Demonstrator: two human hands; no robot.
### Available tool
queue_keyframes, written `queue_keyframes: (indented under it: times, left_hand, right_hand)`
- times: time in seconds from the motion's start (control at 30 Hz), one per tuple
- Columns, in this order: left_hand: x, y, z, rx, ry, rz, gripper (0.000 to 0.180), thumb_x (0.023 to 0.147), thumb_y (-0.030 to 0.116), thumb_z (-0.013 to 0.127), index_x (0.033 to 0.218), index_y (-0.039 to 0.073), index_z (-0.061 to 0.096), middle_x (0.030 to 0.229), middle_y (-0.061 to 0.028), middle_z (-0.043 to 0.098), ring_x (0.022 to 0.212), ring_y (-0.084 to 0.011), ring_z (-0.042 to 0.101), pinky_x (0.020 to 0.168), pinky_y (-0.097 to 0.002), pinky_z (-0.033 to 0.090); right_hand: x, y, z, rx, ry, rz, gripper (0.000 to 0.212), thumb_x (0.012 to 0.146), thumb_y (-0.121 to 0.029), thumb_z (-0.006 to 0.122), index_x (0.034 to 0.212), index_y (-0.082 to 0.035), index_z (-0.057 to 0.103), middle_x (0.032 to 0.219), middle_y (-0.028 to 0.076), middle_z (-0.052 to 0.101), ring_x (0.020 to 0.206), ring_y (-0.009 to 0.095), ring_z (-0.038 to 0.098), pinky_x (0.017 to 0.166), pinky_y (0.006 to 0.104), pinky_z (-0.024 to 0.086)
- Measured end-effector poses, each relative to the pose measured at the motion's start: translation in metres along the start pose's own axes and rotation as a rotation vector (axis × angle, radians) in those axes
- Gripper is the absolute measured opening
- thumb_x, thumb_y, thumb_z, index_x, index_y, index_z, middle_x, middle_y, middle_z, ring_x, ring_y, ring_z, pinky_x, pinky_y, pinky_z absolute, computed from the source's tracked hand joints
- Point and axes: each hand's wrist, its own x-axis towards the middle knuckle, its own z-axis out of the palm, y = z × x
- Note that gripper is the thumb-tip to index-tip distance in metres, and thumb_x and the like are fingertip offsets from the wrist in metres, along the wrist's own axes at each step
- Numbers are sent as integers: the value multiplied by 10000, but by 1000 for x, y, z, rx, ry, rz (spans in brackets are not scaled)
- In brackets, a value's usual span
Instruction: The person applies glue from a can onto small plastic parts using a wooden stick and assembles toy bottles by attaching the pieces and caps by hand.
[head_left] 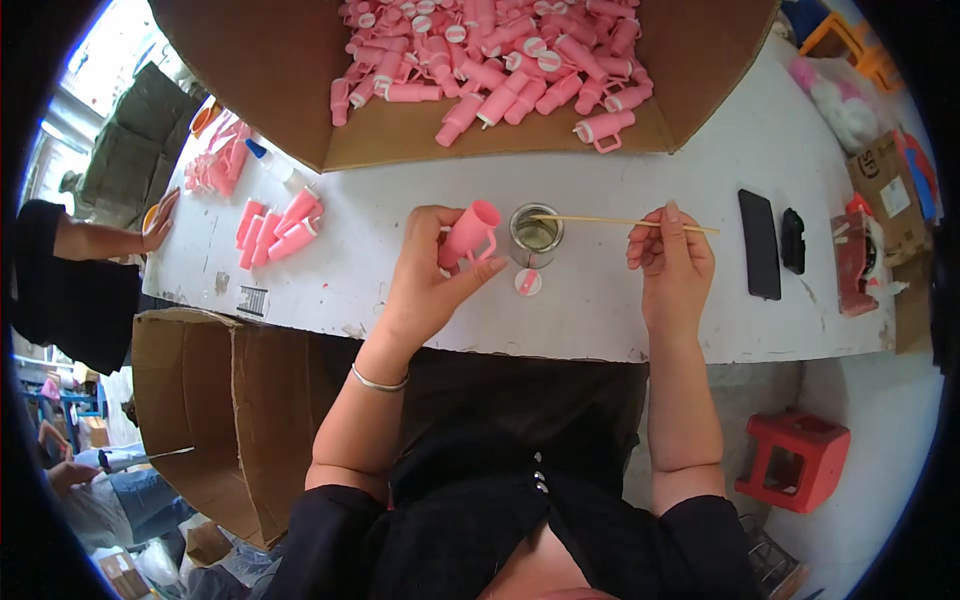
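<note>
My left hand (428, 262) is closed around a small pink toy tumbler (470, 232) with a side handle, its uncovered end tilted up to the right. My right hand (677, 258) pinches a thin wooden stick (600, 220). The stick's far end reaches into a round metal tin (537, 238) that holds a clear-looking liquid. Just below the tin, a round white-and-pink lid (528, 283) lies on the white table (600, 310).
A big cardboard box (280, 90) full of pink tumblers stands at the back. More pink tumblers (268, 235) lie at left beside a blue-capped bottle (275, 165). A phone (760, 245) and a black case (793, 241) are at right. Another person's hand (160, 222) rests at the left edge.
</note>
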Motion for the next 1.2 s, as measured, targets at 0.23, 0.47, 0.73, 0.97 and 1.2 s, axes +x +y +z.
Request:
queue_keyframes:
  times: [0.23, 0.47, 0.73, 0.97, 1.2]
  left_hand:
    - [18, 23, -14, 158, -47, 109, 351, 834, 0, 661, 1175, -12, 581, 1059, -92, 537, 943, -183, 550, 781, -270, 465]
    - [28, 27, -14, 223, -72, 216, 280, 859, -4, 614, 1138, -12, 598, 1055, -99, 535, 959, -219, 545, 859, -292, 440]
    - [29, 21, -8, 164, -77, 173, 277, 875, -12, 601, 1151, -23, 588, 1054, -77, 525, 968, -167, 533, 837, -260, 445]
    - [17, 8, 6, -130, 48, -15, 259, 969, 152, 541, 1181, 8, 574, 1033, -19, 582, 850, -84, 520, 735, -214, 425]
    - [3, 5, 16, -415, 102, -166, 312, 985, 207, 532, 1209, -9, 553, 1024, -22, 584, 825, -82, 505, 721, -224, 424]
  right_hand:
    - [3, -1, -4, 36, 6, -6, 282, 981, -266, 551, 890, -3, 598, 734, 101, 629, 602, 142, 582, 539, 262, 466]
    - [4, -7, -3, 55, 8, -13, 280, 979, -262, 554, 905, 4, 599, 738, 110, 631, 600, 144, 584, 538, 268, 473]
    - [2, -7, -1, 45, -19, -32, 253, 981, -238, 553, 931, 5, 599, 757, 99, 639, 610, 129, 591, 546, 265, 484]
    - [1, -11, 26, -648, -373, -433, 154, 922, -121, 604, 883, 26, 623, 769, 123, 642, 611, 209, 611, 566, 314, 492]
    - [6, -5, 32, -632, -418, -418, 110, 887, -86, 621, 866, 21, 632, 766, 143, 635, 629, 302, 599, 571, 348, 477]
